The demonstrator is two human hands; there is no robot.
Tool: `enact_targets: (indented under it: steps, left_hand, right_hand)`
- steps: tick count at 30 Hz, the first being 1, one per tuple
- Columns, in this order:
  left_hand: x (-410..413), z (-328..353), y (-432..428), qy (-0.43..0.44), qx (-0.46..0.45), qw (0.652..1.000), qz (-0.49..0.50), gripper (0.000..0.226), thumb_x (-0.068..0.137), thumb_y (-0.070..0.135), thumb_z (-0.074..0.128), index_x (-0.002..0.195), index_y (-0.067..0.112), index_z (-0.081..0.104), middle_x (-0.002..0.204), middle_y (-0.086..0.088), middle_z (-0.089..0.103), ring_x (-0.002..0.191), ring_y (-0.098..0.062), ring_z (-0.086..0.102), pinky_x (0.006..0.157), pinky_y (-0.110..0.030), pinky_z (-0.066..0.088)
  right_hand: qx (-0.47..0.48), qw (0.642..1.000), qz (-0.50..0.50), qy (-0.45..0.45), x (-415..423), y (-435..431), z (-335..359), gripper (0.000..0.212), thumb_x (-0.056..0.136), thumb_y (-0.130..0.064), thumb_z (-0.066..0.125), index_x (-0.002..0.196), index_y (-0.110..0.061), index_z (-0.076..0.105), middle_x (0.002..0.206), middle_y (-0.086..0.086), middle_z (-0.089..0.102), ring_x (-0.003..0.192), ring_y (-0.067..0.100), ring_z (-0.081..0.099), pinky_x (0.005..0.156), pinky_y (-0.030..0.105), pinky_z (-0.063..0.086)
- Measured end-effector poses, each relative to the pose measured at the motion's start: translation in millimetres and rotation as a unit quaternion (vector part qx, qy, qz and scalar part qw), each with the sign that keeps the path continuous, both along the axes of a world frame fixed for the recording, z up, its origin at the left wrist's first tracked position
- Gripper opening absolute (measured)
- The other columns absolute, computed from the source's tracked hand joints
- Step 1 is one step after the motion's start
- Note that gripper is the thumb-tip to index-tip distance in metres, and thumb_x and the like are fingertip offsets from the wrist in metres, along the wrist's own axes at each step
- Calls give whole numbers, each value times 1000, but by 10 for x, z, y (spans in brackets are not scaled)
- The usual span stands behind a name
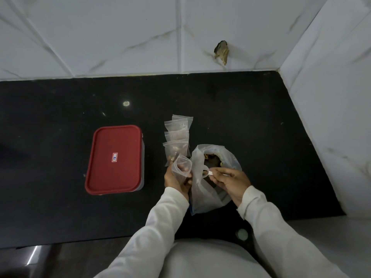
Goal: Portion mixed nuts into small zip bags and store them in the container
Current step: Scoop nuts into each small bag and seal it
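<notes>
Clear, thin plastic is forming the small zip bag (181, 166) that the left hand (176, 180) is gripping by its lower part, mouth gaping upward. The right hand (230, 180) is pinching the handle of a small white scoop (206, 173), whose bowl is sitting at the mouth of the large bulk bag (210, 177) of mixed nuts, near the counter's (60, 109) front edge and toward its right side.

Handling judgement: the zip bag is light, limp and slippery, liable to fold shut; holding it just below the seal strip should be keeping the mouth open. The nuts are loose and likely to scatter.

Count: four filled zip bags (177, 137) are lying overlapped in a row running back toward the wall, just behind the left hand; one bag is in hand; one bulk bag; one scoop. One container with a red lid (114, 159), closed, is standing left of the row, well apart from the counter's edges.
</notes>
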State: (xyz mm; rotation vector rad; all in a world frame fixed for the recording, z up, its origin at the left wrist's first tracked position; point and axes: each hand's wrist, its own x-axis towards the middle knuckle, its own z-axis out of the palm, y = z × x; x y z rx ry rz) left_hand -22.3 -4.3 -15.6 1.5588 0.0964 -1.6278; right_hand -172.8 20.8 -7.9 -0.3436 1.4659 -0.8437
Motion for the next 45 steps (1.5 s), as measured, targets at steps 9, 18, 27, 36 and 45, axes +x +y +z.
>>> enact_targets:
  steps: [9,18,27,36,45]
  left_hand:
    - [98,131,-45,60,14,998,24,33,98,44,47,92,17,66,62,-5,62,52,-17,54,46,-24,40]
    - [28,166,-74,87,-1,996,16,35,91,47,56,99,14,66,65,-7,64,46,-17,57,42,-24,41]
    - [14,186,-54,84,7,996,2,52,91,50,56,125,11,61,92,-14,66,61,-22,62,40,-22,45]
    - [5,198,-41,104,4,995,-1,39,96,43,53,111,8,62,53,-8,66,40,-16,61,36,-20,45]
    - [18,197,-59,93,0,996,-6,30,97,38,51,97,12,66,59,-8,66,43,-15,58,37,-20,44]
  right_hand:
    - [-43,997,-54,-21,-266,105,468,16,86,-2,64,100,-4,73,104,16,72,95,19,69,86,28,56]
    - [-221,970,57,88,110,113,1108,18,88,-10,65,103,-13,74,93,7,75,88,17,71,80,28,57]
    - [-436,789,169,399,297,159,849,16,89,-12,68,103,-14,75,94,-6,74,86,2,69,76,18,56]
    - [-558,631,170,511,389,105,563,64,105,-26,31,68,5,73,62,12,70,52,12,66,54,24,55]
    - [-562,686,160,434,289,49,554,42,102,-13,43,78,7,71,74,12,71,73,7,65,60,18,55]
